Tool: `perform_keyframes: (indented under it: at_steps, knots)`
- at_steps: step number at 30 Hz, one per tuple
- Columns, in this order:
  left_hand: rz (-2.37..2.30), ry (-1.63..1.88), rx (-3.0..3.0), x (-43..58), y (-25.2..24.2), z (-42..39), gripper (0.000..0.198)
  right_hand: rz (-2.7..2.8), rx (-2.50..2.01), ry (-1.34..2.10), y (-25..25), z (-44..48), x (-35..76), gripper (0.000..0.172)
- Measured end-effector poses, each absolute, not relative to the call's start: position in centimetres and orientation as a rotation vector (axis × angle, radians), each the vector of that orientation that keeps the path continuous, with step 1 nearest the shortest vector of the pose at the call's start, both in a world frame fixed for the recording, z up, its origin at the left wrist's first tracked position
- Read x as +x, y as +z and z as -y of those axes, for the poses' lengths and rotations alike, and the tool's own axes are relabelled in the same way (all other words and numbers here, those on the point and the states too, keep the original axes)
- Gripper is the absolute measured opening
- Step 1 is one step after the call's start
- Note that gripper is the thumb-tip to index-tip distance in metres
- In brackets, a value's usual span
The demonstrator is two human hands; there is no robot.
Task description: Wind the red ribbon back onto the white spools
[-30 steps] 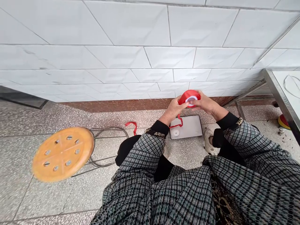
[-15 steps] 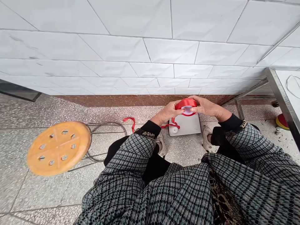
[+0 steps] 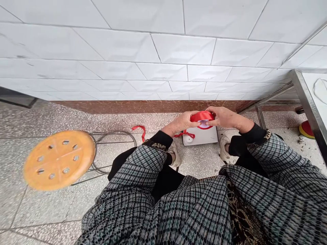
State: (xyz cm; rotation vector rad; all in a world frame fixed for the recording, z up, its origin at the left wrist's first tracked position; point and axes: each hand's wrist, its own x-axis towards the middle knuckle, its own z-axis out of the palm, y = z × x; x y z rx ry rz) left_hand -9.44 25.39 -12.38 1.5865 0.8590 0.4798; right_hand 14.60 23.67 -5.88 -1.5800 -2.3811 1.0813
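Both my hands hold a red ribbon roll [image 3: 203,117] with a pale core, out in front of my knees. My left hand [image 3: 180,124] grips its left side, fingers closed around the rim. My right hand [image 3: 225,117] wraps the right side and top. A loose red ribbon tail [image 3: 182,134] hangs from the roll under my left hand. Directly below lies a white flat box [image 3: 204,136] on the floor, with a small white disc [image 3: 189,139] on it.
An orange round stool [image 3: 58,159] with a wire frame stands at the left. A red ribbon scrap [image 3: 139,129] lies on the speckled floor near the tiled wall. A metal table [image 3: 310,105] edges in at the right, with a red-yellow object [image 3: 306,129] beneath it.
My hands have lowered the ribbon roll toward the white box and tilted it flatter. The view has shifted slightly down and left.
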Motion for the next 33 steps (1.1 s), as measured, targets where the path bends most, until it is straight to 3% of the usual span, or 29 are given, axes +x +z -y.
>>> perform_keyframes:
  at_steps: [8, 14, 24, 33]
  knots:
    - [-0.844, 0.526, 1.544, -9.5, -12.4, -25.0, 0.059, 2.522, -1.52, 0.836, -6.2, -24.0, 15.3, 0.043]
    - [-0.874, 0.566, 1.399, -10.7, -11.3, -24.9, 0.033, 2.639, -1.525, 0.664, -6.6, -24.2, 16.8, 0.041]
    - [-0.797, 0.764, 0.846, -10.5, -11.0, -24.9, 0.039, 2.814, -1.451, 0.612, -7.8, -22.7, 14.5, 0.03]
    - [-0.839, 0.777, 0.808, -11.1, -10.5, -24.6, 0.029, 2.576, -1.635, 0.612, -8.6, -23.9, 15.4, 0.037]
